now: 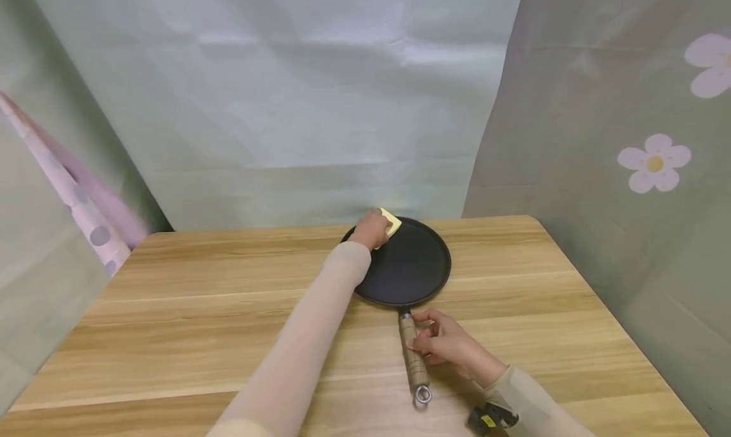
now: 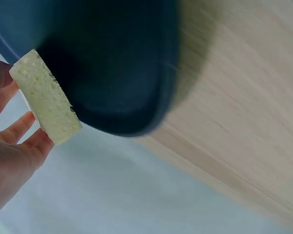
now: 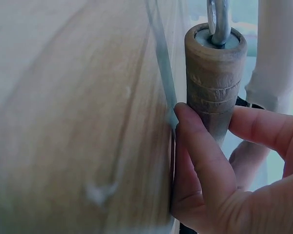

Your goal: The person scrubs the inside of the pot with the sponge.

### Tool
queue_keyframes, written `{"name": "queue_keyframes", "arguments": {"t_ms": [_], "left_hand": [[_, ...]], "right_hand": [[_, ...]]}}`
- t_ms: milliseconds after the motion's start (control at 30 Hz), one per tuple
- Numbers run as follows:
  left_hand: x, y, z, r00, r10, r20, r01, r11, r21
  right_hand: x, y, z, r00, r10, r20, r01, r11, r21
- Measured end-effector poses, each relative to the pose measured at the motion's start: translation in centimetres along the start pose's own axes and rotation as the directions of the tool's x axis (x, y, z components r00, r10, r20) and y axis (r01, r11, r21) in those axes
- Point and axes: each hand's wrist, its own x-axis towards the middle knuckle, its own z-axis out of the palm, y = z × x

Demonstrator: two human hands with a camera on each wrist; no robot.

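Note:
A round black flat pan point(image 1: 408, 266) lies on the table, its wooden handle point(image 1: 414, 361) pointing toward me and ending in a metal ring point(image 1: 423, 394). At the pan's far left rim, my left hand point(image 1: 370, 229) grips a pale yellow sponge point(image 1: 391, 222). The left wrist view shows the sponge point(image 2: 46, 97) between thumb and fingers, its darker edge against the pan point(image 2: 117, 68). From the right side, my right hand point(image 1: 445, 345) pinches the handle. In the right wrist view, thumb and fingers sit on either side of the handle point(image 3: 215, 78).
The wood-grain table point(image 1: 228, 335) reaches back to a pale green curtain point(image 1: 320, 107) just behind the pan. A curtain with flower prints point(image 1: 654, 163) hangs along the right side. On the right wrist sits a small black device point(image 1: 492, 418).

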Motion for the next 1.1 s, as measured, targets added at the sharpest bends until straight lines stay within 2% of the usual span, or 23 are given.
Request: {"name": "queue_keyframes", "arguments": {"t_ms": [200, 433, 600, 733, 967, 1100], "left_hand": [[-0.5, -1.9, -0.2, 1.000, 0.020, -0.008, -0.021, 0.999, -0.034], [-1.0, -4.1, -0.2, 0.994, 0.109, -0.003, -0.109, 0.992, -0.060], [-1.5, -5.4, -0.4, 0.991, 0.131, 0.039, -0.124, 0.981, -0.152], [-1.7, -6.2, -0.4, 0.985, 0.171, 0.030, -0.163, 0.971, -0.174], [-2.2, -6.7, -0.5, 0.980, 0.201, 0.011, -0.196, 0.967, -0.162], [-2.5, -6.4, -0.7, 0.980, 0.196, 0.039, -0.189, 0.972, -0.141]], "right_hand": [[0.0, 0.1, 0.1, 1.000, 0.005, -0.004, -0.005, 1.000, -0.002], [0.1, 0.2, 0.1, 1.000, 0.004, -0.004, -0.004, 1.000, 0.003], [0.1, 0.2, 0.1, 1.000, 0.002, 0.003, -0.002, 1.000, 0.007], [0.2, 0.1, 0.2, 1.000, -0.001, 0.012, 0.001, 1.000, 0.009], [0.3, 0.1, 0.1, 1.000, -0.004, 0.016, 0.004, 1.000, 0.010], [0.3, 0.2, 0.1, 1.000, -0.004, 0.013, 0.004, 1.000, 0.013]]}}
